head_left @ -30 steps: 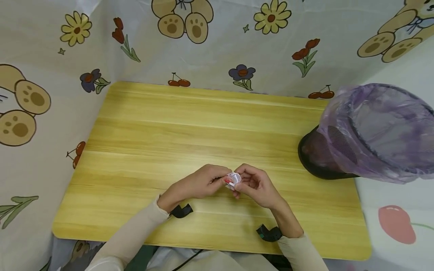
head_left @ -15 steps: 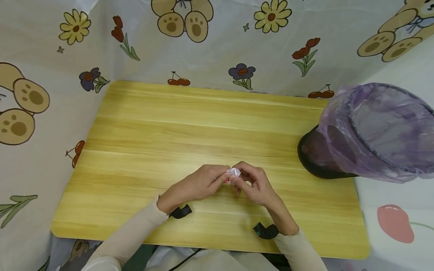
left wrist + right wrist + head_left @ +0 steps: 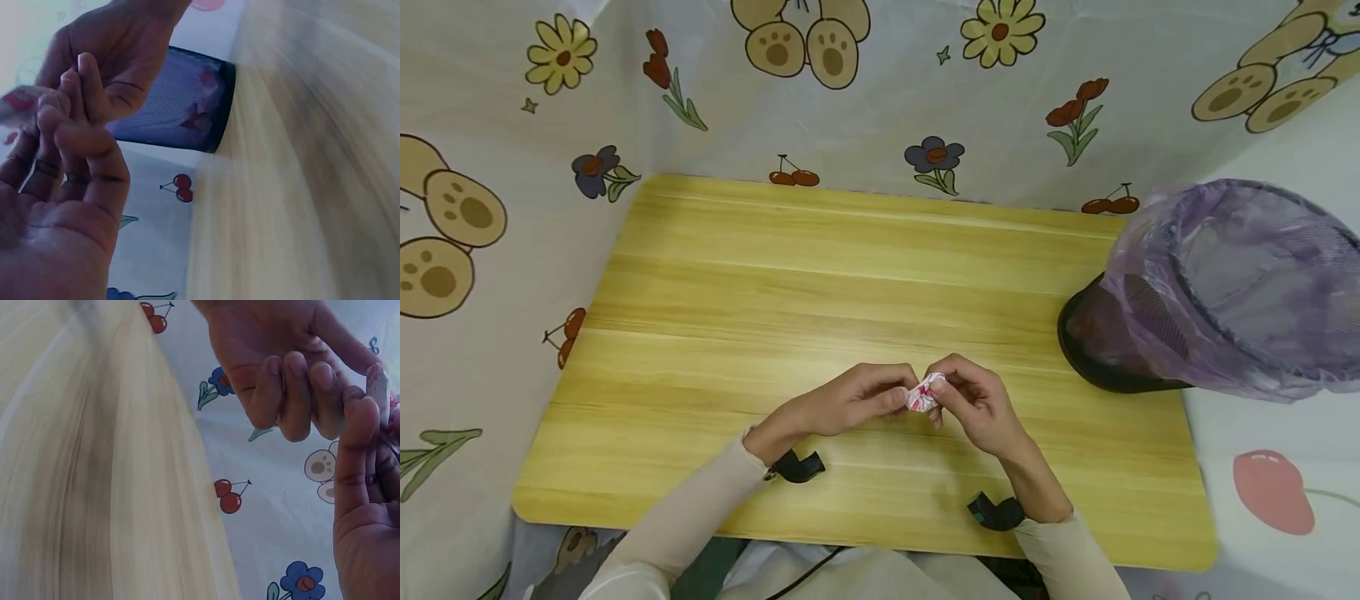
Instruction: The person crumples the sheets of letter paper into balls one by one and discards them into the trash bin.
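Between my two hands, over the near half of the table, is a small crumpled white wrapper [image 3: 922,395] with red-pink marks. My left hand [image 3: 850,402] pinches its left edge between thumb and fingertips. From the other side my right hand [image 3: 981,408] grips it with the thumb on top. In the left wrist view the wrapper [image 3: 17,105] shows only partly at the left edge, beyond the fingertips. The right wrist view has the wrapper [image 3: 377,387] at its right edge, held by fingertips of both hands. What lies inside the wrapper cannot be seen.
The wooden table [image 3: 820,267] has rounded corners. On its right side stands a black mesh bin [image 3: 1120,333] lined with a purple bag [image 3: 1195,275]. Printed cloth [image 3: 865,125] hangs behind and at the sides. Black wrist mounts [image 3: 799,468] sit at both wrists.
The wrapper has turned in my fingers, so its printed red-pink side now faces up, and it has shifted slightly right. My right hand has moved a little right.
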A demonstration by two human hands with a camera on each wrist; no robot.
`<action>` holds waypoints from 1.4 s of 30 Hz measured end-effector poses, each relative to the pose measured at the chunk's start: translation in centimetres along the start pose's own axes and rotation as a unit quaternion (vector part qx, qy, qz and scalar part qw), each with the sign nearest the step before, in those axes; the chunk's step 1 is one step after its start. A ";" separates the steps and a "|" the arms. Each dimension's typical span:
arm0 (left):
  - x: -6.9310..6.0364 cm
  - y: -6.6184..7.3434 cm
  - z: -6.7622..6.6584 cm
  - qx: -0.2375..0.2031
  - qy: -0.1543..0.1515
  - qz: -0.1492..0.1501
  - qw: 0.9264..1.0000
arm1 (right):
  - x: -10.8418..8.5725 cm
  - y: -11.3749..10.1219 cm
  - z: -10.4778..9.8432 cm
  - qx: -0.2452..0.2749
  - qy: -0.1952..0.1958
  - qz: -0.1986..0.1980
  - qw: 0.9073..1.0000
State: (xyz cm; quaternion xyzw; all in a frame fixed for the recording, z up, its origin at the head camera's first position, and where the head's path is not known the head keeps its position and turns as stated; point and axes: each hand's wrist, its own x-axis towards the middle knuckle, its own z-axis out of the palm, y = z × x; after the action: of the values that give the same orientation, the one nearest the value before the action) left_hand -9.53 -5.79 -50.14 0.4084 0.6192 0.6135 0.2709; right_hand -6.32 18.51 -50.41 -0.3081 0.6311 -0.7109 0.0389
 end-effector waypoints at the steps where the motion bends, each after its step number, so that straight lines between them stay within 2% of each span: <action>1: 0.0 -0.2 0.0 -0.032 -0.004 0.003 0.999 | 0.1 -0.1 0.0 0.005 -0.003 -0.007 1.000; 3: 0.2 -0.7 -0.1 -0.082 -0.012 0.008 0.997 | 0.1 -0.1 0.2 0.009 0.003 -0.023 1.000; 7: 0.3 -1.4 -0.1 -0.142 -0.030 0.004 0.989 | 0.4 -0.1 0.7 0.014 0.023 -0.057 0.998; 11: 0.4 -1.4 0.4 -0.155 -0.042 0.006 0.987 | 0.6 0.3 1.1 0.011 0.045 -0.067 0.997; 15: 0.5 -1.4 0.8 -0.174 -0.038 -0.007 0.984 | 0.3 0.5 1.0 0.003 0.057 -0.050 0.997; 19: 0.0 -1.3 0.7 -0.205 -0.042 -0.034 0.977 | 0.1 0.2 0.6 0.009 0.038 -0.013 0.999; 23: -0.7 -0.7 0.5 -0.183 -0.064 -0.033 0.981 | 0.0 -0.2 0.2 0.007 -0.011 0.005 1.000; 27: -1.2 0.0 0.4 -0.142 -0.074 -0.031 0.987 | 0.2 -0.4 -0.1 -0.022 -0.061 0.000 0.998; 30: -1.3 0.5 0.5 -0.128 -0.073 -0.046 0.988 | 0.4 -0.6 -0.3 -0.041 -0.078 0.003 0.996; 32: -1.3 0.7 0.5 -0.134 -0.075 -0.057 0.987 | 0.4 -0.8 -0.5 -0.045 -0.082 0.008 0.996; 35: -1.2 0.7 0.5 -0.185 -0.088 -0.068 0.976 | 0.4 -1.1 -0.7 -0.041 -0.085 0.015 0.995; 40: -0.8 0.2 0.5 -0.298 -0.118 -0.062 0.945 | 0.9 -1.3 -0.8 -0.001 -0.101 0.010 0.995; 42: -0.7 -0.1 0.6 -0.318 -0.120 -0.057 0.939 | 1.1 -1.3 -0.8 0.003 -0.106 0.003 0.994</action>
State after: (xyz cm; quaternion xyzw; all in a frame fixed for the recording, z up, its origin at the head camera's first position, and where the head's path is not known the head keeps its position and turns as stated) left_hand -8.66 -6.00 -50.39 0.3356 0.3773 0.7084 0.4931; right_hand -7.15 19.01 -48.82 -0.3794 0.6220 -0.6763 0.1085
